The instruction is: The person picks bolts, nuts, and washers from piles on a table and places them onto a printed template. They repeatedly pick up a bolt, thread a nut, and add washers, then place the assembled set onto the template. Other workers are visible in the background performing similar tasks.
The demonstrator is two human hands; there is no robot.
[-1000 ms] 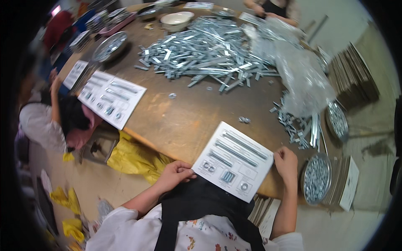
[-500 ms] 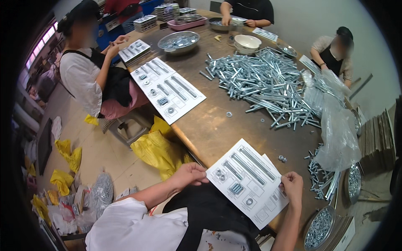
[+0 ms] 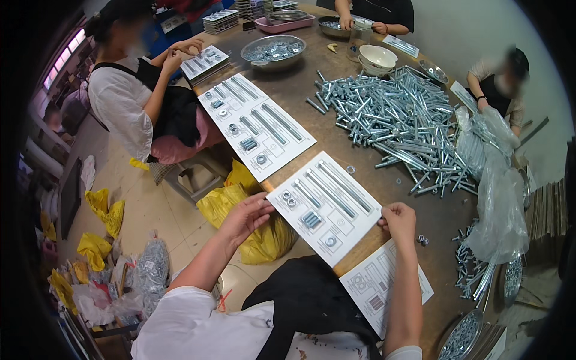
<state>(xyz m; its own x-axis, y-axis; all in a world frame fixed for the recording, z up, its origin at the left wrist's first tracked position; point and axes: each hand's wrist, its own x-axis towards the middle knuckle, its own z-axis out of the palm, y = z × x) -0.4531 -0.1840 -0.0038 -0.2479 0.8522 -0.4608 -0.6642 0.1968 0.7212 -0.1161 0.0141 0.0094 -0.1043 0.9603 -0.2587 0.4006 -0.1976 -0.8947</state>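
Observation:
A white printed card [image 3: 324, 223] carrying bolts, nuts, washers and a small group of short metal pieces lies nearly level over the table's front edge. My left hand [image 3: 247, 217] pinches its left corner, and my right hand [image 3: 398, 221] grips the right corner. Under my right forearm is another printed card [image 3: 367, 289], partly covered by the arm; no bolts show on its visible part. Just beyond the held card, two more cards with hardware on them, a nearer one [image 3: 294, 147] and a farther one [image 3: 239, 87], lie end to end along the table edge.
A big heap of long bolts [image 3: 393, 117] covers the table's right middle, beside a clear plastic bag [image 3: 495, 204]. Small bolts [image 3: 468, 264] and metal bowls [image 3: 461, 336] are at the near right. Co-workers sit around the table; yellow sacks [image 3: 264, 240] lie at left.
Both hands have carried the card forward and left, close to the laid-out cards. The card that was mostly hidden beneath it now shows on the table. My view has shifted slightly.

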